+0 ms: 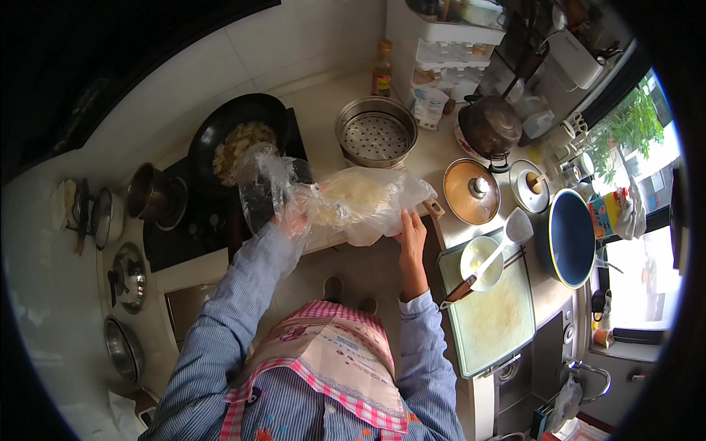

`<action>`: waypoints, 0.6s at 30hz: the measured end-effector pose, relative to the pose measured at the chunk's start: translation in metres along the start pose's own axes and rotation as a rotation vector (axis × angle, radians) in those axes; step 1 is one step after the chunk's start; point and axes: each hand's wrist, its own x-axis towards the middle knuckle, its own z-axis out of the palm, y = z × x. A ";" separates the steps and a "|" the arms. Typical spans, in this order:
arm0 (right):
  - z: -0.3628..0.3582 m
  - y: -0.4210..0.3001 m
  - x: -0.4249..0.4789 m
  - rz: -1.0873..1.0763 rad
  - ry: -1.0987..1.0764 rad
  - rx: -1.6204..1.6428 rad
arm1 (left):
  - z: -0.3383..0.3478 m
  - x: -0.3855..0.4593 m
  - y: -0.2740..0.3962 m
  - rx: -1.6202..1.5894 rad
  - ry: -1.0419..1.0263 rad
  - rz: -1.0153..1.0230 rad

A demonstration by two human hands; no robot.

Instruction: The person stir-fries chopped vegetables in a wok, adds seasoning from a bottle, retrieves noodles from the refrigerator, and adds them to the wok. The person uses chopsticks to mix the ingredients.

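Note:
A clear plastic bag (pixel 380 193) stretches between my two hands in front of the counter edge. Pale yellow strands, apparently noodles (pixel 353 195), fill its middle. My left hand (pixel 291 219) grips the bag near its loose, crumpled end, and the film partly hides the fingers. That loose end reaches over the near rim of a black wok (pixel 204 129), which holds egg-like pieces in brownish liquid. At the bag's other end, my right hand (pixel 413 234) holds the lower edge with fingers pointing up.
The wok stands on a black cooktop (pixel 165 242) beside a small metal pot (pixel 148 190). Behind the bag is a steamer pot (pixel 376 132). Glass lids (pixel 471 193), a cutting board (pixel 491 336), a white bowl (pixel 474 256) with a spatula (pixel 499 248), and a blue basin (pixel 571 237) are to the right.

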 end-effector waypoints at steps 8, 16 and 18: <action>0.014 -0.016 -0.010 0.281 -0.298 0.604 | 0.039 0.021 -0.003 0.137 0.127 -0.125; 0.016 -0.012 -0.006 0.319 -0.142 0.849 | 0.029 0.034 -0.009 -0.018 0.116 -0.290; 0.017 -0.012 -0.008 0.333 -0.118 0.865 | 0.025 0.033 -0.016 -0.005 0.098 -0.304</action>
